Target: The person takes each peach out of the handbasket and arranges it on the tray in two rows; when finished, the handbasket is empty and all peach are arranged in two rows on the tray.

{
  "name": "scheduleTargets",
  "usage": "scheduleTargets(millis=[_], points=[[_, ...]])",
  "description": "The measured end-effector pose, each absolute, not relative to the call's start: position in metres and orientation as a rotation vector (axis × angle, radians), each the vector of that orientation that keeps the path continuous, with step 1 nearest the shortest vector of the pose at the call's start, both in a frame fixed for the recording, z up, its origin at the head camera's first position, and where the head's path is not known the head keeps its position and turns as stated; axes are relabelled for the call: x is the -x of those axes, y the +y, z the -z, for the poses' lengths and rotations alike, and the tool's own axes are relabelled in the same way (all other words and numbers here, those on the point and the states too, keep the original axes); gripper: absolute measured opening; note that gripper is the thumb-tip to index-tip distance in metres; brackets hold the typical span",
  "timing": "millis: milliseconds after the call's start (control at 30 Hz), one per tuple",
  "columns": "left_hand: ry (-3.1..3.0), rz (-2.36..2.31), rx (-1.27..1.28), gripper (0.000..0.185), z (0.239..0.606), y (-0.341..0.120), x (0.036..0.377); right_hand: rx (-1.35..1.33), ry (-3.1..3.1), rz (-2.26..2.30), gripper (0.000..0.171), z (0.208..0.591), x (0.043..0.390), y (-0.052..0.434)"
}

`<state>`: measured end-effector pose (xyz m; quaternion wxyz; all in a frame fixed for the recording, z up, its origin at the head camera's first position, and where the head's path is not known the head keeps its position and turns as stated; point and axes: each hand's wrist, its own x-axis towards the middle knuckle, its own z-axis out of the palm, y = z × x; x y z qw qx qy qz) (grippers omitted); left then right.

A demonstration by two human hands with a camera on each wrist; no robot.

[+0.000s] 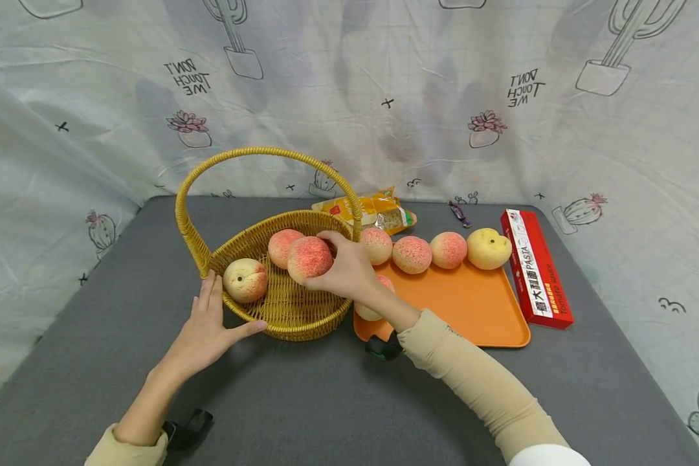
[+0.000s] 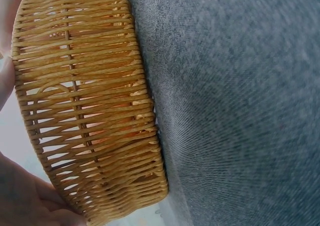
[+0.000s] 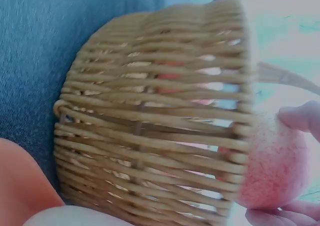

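A yellow wicker basket (image 1: 294,331) with a tall arched handle stands on the grey table. At its left end my left hand (image 1: 206,336) rests on the rim, fingers extended by the handle's base and thumb along the front edge. My right hand (image 1: 349,268) grips a red-speckled peach (image 1: 310,260) between thumb and fingers, over the basket's right half. In the right wrist view that peach (image 3: 275,161) shows just beyond the rim. Inside the basket lie a pale peach (image 1: 245,281) on the left and a pinker peach (image 1: 284,248) at the back, partly hidden by the held one.
An orange tray (image 1: 472,310) right of the basket bears several peaches along its back edge and another peach (image 1: 368,312) partly behind my right wrist. A red pasta box (image 1: 537,268), a yellow snack packet (image 1: 378,210) and a purple-wrapped candy (image 1: 459,214) lie around it.
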<state>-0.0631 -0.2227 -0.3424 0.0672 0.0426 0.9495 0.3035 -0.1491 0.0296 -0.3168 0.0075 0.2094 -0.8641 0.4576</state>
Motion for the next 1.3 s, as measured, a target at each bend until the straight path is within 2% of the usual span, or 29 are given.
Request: scheduleTargets(millis=[233, 567, 1300], points=[[2.857, -0.921, -0.132, 0.121, 0.342, -0.223, 0.064, -0.685, -2.534, -1.757, 0.071, 0.305, 0.133, 0.049], [2.856, -0.909, -0.126, 0.120, 0.342, -0.223, 0.063, -0.644, -2.378, -1.864, 0.071, 0.304, 0.118, 0.087], [2.859, -0.910, -0.139, 0.121, 0.342, -0.223, 0.063, -0.241, -2.512, -1.644, 0.070, 0.334, 0.108, 0.177]])
